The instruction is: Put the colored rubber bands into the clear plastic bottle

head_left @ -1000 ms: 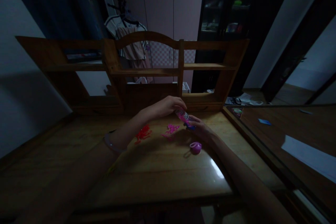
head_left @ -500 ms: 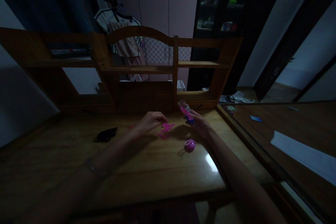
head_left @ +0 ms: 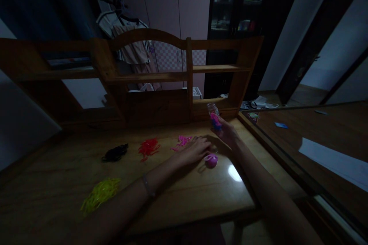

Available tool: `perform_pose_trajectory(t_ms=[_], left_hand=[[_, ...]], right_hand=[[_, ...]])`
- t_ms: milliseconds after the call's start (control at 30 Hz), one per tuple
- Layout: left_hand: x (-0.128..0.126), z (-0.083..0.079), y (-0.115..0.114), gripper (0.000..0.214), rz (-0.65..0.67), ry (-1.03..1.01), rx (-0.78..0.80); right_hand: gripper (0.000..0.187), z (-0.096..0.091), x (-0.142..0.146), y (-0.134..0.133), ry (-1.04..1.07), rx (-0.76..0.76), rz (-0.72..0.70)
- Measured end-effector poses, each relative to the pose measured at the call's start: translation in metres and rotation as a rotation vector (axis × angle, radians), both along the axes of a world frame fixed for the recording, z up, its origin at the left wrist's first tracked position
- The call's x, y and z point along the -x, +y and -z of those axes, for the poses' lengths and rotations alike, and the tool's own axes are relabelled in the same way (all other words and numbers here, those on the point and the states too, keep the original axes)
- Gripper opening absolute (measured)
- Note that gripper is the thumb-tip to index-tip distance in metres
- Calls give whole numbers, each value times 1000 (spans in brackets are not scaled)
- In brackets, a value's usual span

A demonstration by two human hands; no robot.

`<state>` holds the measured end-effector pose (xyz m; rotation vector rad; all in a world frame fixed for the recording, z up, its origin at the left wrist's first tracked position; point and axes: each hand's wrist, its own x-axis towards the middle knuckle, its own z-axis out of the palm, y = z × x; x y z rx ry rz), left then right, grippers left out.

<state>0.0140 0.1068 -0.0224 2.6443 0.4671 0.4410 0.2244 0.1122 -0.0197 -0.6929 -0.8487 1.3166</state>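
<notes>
Clear container [head_left: 213,110], pink and blue contents: raised above the worktop [head_left: 172,199], tilted, gripped in the right hand [head_left: 227,133]. Left hand [head_left: 199,148]: low, beside the purple round item [head_left: 212,160], fingers slightly bent; whether anything is held, cannot tell. Pink strands [head_left: 182,141]: one small pile, just beyond the left hand. Red strands [head_left: 148,147]: one pile, farther left. Handling, advised: container steady, firm grip without squeezing; left fingertips light, clear of neighbouring piles.
</notes>
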Motion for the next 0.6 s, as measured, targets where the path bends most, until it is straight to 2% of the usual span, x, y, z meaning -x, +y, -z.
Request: perform_pose_trajectory(t_ms=[133,233,367,467,600], left_hand=[[17,-6,11,12,-98,48,-22],[44,-10,33,11,-209,49,37],[74,-9,61,15,-244,71,83],[80,-11,72,26,-240,93,114],[75,-20,76,33,-249,93,131]], right_hand=[[23,-1,0,-1,35,17,-20],[24,0,1,0,51,30,-26],[26,3,3,1,66,64,-48],[26,5,4,0,53,76,-55],[25,7,3,0,22,78,-48]])
